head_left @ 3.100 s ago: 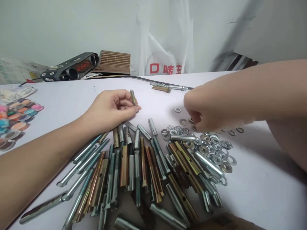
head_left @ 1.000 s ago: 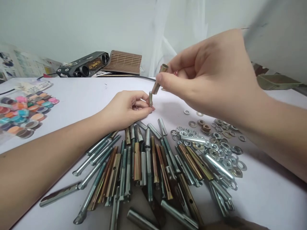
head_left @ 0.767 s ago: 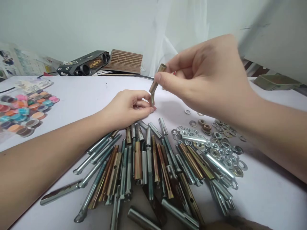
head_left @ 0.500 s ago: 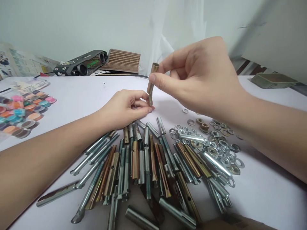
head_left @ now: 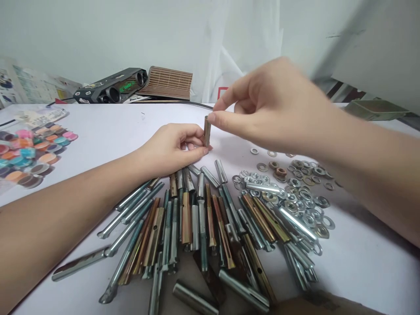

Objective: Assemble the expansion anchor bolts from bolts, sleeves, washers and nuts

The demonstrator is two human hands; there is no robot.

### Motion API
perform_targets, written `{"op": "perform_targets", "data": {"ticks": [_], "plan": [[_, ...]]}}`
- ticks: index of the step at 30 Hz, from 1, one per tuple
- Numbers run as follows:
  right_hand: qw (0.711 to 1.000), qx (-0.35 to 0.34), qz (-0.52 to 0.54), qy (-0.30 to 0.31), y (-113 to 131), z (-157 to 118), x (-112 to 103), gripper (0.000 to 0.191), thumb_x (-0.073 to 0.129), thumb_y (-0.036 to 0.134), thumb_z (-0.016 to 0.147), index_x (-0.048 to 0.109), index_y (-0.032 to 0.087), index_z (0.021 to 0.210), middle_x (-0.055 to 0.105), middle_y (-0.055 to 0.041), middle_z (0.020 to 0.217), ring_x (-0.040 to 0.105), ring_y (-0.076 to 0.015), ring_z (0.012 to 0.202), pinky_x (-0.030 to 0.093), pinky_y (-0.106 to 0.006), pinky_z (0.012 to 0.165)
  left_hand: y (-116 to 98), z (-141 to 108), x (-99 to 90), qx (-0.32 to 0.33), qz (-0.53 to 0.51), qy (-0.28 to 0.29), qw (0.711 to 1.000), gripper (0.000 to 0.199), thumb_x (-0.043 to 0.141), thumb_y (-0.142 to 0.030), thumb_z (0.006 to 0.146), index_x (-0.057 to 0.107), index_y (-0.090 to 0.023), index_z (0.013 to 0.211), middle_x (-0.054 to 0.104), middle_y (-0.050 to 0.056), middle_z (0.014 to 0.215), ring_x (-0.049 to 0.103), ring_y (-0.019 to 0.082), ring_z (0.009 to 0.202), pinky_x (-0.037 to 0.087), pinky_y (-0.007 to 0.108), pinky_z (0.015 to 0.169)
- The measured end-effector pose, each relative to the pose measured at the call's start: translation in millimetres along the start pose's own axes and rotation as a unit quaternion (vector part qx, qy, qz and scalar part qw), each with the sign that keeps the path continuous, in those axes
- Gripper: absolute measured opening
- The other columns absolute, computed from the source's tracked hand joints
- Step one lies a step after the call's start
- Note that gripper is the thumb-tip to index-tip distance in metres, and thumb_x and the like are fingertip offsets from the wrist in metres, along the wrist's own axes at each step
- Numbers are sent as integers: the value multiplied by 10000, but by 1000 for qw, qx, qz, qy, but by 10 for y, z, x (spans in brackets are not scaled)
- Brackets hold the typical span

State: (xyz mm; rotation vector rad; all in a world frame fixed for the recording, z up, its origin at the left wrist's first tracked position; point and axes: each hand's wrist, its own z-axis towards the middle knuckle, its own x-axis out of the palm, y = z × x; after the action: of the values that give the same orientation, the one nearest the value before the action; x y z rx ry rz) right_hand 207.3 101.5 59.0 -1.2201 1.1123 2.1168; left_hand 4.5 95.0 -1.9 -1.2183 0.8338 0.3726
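Note:
My left hand (head_left: 179,146) rests on the table, thumb and fingers closed around the lower end of an upright anchor bolt, which is now hidden inside a brass-coloured metal sleeve (head_left: 207,132). The thumb and index finger of my right hand (head_left: 262,105) pinch at the sleeve's top rim. In front of my hands lies a spread of anchor bolts (head_left: 169,227) and loose sleeves (head_left: 185,218), silver and brass-coloured, mostly pointing away from me. Below my right forearm is a pile of washers and nuts (head_left: 297,194).
A bag of colourful round pieces (head_left: 29,151) lies at the left. Along the back stand a dark device with a green display (head_left: 114,87) and a brown slatted mat (head_left: 169,83). A greenish tray (head_left: 374,108) is at the back right.
My right hand has moved down, bringing the sleeve over the bolt, which showed beneath it before. My left hand has stayed in place.

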Motion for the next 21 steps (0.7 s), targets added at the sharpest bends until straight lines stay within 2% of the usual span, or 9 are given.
{"op": "perform_targets", "data": {"ticks": [2, 3, 6, 8, 9, 13, 16, 19, 21], "plan": [[997, 27, -45, 61, -27, -6, -141, 187, 695, 324, 877, 752, 147, 855, 420, 43, 477, 328, -50, 439, 215, -264, 471, -6, 2, -3, -7, -3, 3, 1000, 188, 690, -293, 837, 741, -148, 947, 647, -19, 734, 507, 48, 613, 419, 192, 646], [990, 26, -62, 123, -63, -11, -209, 190, 718, 340, 869, 752, 153, 864, 444, 50, 475, 334, -39, 408, 202, -255, 444, -10, 2, -4, -13, -4, 4, 1000, 187, 689, -278, 835, 741, -148, 959, 648, -19, 739, 510, 49, 616, 422, 191, 648], [946, -7, -86, 312, -209, -42, -360, 167, 766, 340, 826, 735, 177, 818, 469, 81, 457, 341, -19, 332, 164, -222, 362, -14, 3, -10, -17, 6, 2, 1000, 196, 702, -261, 813, 745, -158, 974, 654, -19, 754, 510, 53, 628, 411, 188, 640], [925, -19, -79, 370, -276, -80, -401, 76, 770, 262, 810, 734, 196, 812, 464, 98, 436, 341, -18, 305, 152, -210, 324, -8, 2, -14, -6, 21, -3, 1000, 203, 715, -286, 802, 754, -169, 963, 662, -17, 769, 510, 59, 641, 399, 190, 634], [921, -19, -74, 383, -287, -102, -406, 29, 756, 201, 807, 742, 211, 831, 478, 105, 436, 353, -22, 302, 159, -207, 310, -4, 1, -16, -2, 28, -4, 1000, 208, 714, -308, 806, 758, -172, 956, 663, -14, 770, 515, 65, 650, 396, 194, 634], [898, -17, -65, 435, -192, -195, -360, 286, 722, 36, 749, 777, 261, 918, 537, 128, 460, 426, -25, 304, 179, -205, 287, 9, -1, -23, -4, 48, 0, 999, 250, 677, -385, 850, 762, -171, 946, 646, -10, 733, 531, 82, 669, 392, 202, 640], [889, 6, -106, 446, -112, -263, -286, 376, 756, 5, 700, 787, 276, 958, 466, 146, 389, 369, -28, 244, 148, -246, 284, 11, 2, -25, -4, 52, 2, 999, 248, 676, -389, 858, 756, -173, 948, 625, -22, 723, 518, 70, 662, 382, 192, 632], [901, -22, -126, 415, -226, -321, -200, 367, 816, 37, 658, 794, 304, 910, 426, 139, 364, 308, -37, 226, 169, -295, 305, 11, 3, -25, -4, 53, 2, 999, 236, 679, -373, 860, 748, -172, 963, 591, -35, 701, 501, 61, 647, 382, 185, 628], [941, -51, -103, 317, -419, -339, -150, 315, 903, 122, 591, 787, 305, 821, 464, 117, 404, 317, -36, 263, 204, -307, 331, 17, 4, -26, -4, 57, 4, 998, 239, 668, -373, 870, 749, -170, 966, 591, -34, 702, 505, 63, 649, 386, 186, 630]]}}
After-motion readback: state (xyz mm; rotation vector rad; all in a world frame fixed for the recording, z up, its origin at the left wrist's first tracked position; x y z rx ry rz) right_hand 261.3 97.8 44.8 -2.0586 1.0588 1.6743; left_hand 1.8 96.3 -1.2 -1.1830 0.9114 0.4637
